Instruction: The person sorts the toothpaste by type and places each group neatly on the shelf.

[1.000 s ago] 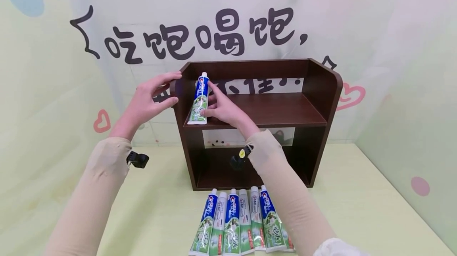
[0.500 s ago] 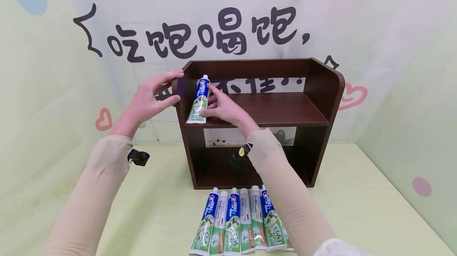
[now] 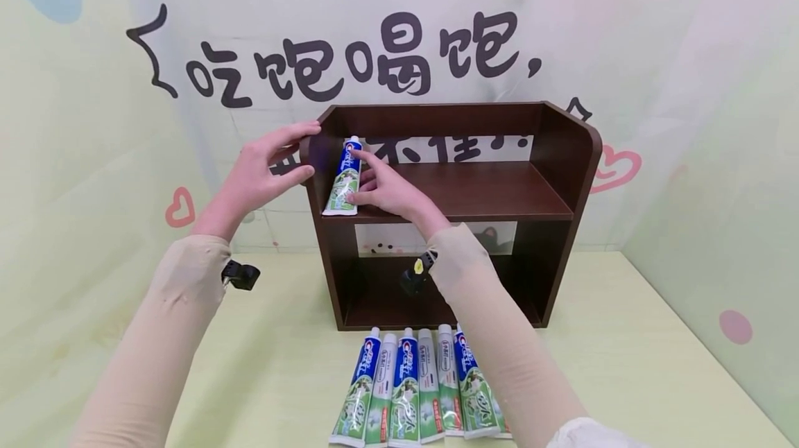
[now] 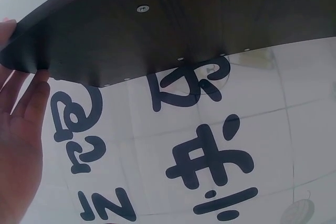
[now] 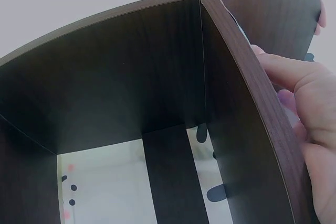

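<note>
At the left end of the upper shelf of a dark brown desktop rack (image 3: 487, 188), a blue and green Crest toothpaste tube (image 3: 346, 177) stands cap up, close to the side panel. My right hand (image 3: 393, 188) holds it from the right, with the thumb low on its front and the index finger near its top. Outside the rack, my left hand (image 3: 262, 164) grips the left side panel. The left wrist view shows left-hand fingers (image 4: 31, 95) at the dark panel (image 4: 173, 19). In the right wrist view the shelf board mostly hides the tube beside my right hand (image 5: 315, 103).
Several toothpaste tubes (image 3: 406, 392), Crest ones and white-green ones, lie in a row on the pale table (image 3: 268, 365) before the rack. My right forearm overlaps the row's right end. A wall with large black lettering (image 3: 399, 53) stands close behind the rack.
The tube has shifted slightly left and its capped top has gone lower and farther back, with my right hand following. My right index finger now lies across its upper front. The left hand keeps its place.
</note>
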Demonstrator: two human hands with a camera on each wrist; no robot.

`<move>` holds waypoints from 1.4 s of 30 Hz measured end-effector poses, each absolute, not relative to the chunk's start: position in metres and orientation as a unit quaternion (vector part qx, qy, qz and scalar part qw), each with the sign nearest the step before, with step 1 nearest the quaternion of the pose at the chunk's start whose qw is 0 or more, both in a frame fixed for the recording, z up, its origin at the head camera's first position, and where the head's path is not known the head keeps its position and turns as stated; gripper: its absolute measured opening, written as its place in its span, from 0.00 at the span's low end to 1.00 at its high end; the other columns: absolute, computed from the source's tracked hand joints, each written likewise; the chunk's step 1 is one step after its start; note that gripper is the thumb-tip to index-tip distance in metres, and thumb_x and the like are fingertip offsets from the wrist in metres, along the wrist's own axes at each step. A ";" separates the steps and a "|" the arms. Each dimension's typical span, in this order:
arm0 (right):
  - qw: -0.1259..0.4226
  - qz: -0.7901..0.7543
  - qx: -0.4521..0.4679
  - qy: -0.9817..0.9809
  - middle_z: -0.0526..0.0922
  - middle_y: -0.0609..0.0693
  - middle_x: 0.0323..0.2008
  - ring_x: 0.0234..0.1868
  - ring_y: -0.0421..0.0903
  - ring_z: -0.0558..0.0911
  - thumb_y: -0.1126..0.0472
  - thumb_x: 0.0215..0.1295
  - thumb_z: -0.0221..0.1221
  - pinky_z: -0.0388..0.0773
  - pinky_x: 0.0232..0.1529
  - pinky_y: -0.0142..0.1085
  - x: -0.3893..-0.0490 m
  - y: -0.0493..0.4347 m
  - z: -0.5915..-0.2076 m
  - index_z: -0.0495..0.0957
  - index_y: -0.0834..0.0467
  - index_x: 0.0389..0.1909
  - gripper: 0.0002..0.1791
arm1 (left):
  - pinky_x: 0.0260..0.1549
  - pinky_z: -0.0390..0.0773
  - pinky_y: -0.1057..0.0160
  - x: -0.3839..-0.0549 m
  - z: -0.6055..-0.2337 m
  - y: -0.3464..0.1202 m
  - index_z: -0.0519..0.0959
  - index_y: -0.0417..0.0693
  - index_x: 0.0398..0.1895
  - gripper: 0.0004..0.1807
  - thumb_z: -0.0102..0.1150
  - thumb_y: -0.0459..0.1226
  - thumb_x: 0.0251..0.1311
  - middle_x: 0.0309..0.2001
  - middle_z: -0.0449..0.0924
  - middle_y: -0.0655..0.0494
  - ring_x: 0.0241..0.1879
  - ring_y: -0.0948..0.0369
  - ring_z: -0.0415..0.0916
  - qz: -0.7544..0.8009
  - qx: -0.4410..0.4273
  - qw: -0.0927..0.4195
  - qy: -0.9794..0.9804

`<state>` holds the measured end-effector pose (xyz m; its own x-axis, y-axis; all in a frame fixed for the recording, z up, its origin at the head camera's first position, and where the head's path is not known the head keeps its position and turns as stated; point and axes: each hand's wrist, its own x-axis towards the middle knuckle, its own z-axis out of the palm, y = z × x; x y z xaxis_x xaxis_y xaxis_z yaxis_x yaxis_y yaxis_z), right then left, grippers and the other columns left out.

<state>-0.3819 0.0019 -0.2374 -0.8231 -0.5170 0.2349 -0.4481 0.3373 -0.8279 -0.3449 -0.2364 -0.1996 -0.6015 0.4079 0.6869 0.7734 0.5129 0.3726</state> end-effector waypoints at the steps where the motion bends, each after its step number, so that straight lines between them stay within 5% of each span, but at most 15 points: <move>1: 0.034 -0.492 -0.297 0.817 0.72 0.59 0.60 0.56 0.51 0.79 0.61 0.64 0.65 0.82 0.61 0.40 -0.382 0.002 -0.238 0.50 0.47 0.77 0.46 | 0.65 0.74 0.71 -0.345 -0.200 -0.236 0.73 0.54 0.67 0.31 0.66 0.30 0.59 0.69 0.72 0.56 0.65 0.74 0.69 -0.342 -0.358 0.268 -0.827; 17: 0.030 -0.470 -0.295 0.831 0.77 0.57 0.59 0.57 0.49 0.79 0.59 0.63 0.66 0.80 0.63 0.39 -0.383 0.001 -0.236 0.65 0.55 0.71 0.36 | 0.64 0.74 0.75 -0.345 -0.198 -0.237 0.73 0.57 0.67 0.32 0.66 0.30 0.59 0.69 0.73 0.56 0.66 0.70 0.70 -0.346 -0.357 0.267 -0.826; 24: 0.045 -0.469 -0.294 0.832 0.79 0.57 0.59 0.57 0.48 0.80 0.57 0.61 0.68 0.78 0.66 0.40 -0.384 0.005 -0.235 0.69 0.54 0.69 0.34 | 0.64 0.74 0.75 -0.345 -0.199 -0.238 0.73 0.56 0.67 0.32 0.67 0.30 0.58 0.68 0.73 0.56 0.64 0.75 0.69 -0.345 -0.360 0.266 -0.825; 33: 0.084 -0.466 -0.329 0.817 0.75 0.57 0.63 0.60 0.49 0.80 0.61 0.62 0.66 0.76 0.69 0.39 -0.388 0.012 -0.234 0.65 0.56 0.72 0.37 | 0.64 0.74 0.73 -0.346 -0.200 -0.238 0.72 0.52 0.68 0.33 0.66 0.27 0.57 0.69 0.72 0.51 0.64 0.73 0.70 -0.352 -0.362 0.261 -0.822; 42: 0.082 -0.443 -0.338 0.827 0.74 0.58 0.64 0.60 0.49 0.79 0.62 0.64 0.65 0.77 0.68 0.38 -0.386 0.012 -0.233 0.62 0.58 0.73 0.38 | 0.64 0.75 0.72 -0.345 -0.200 -0.237 0.73 0.56 0.67 0.32 0.67 0.30 0.58 0.68 0.73 0.56 0.64 0.75 0.69 -0.349 -0.355 0.262 -0.826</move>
